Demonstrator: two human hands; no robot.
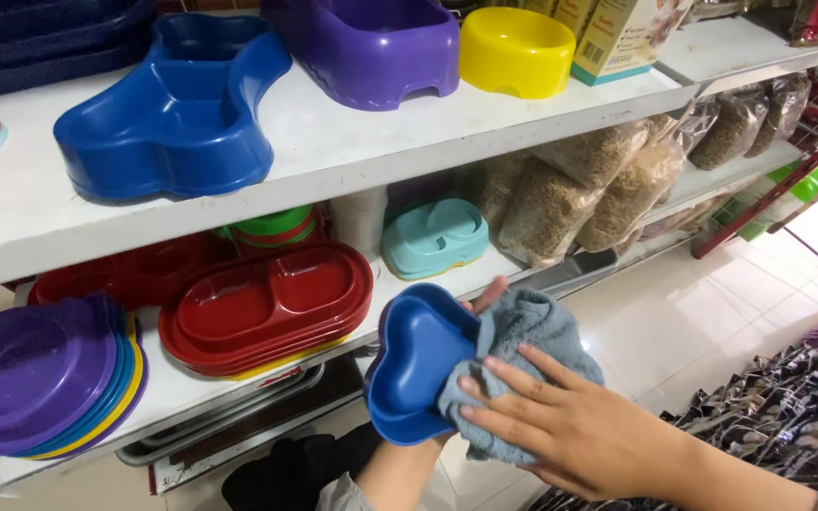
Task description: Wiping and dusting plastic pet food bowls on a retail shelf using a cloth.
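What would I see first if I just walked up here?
Most likely the two hands low in the middle: the left hand holds up a blue dish while the right hand presses a grey cloth on it. After that, the bright dishes on the white shelves: a big blue one on top, and a red stack below.

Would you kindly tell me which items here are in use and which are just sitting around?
In use: small blue plastic bowl in left hand; grey cloth under right hand.

Sitting around: stacked red double dishes, yellow oval bowl, teal dish.
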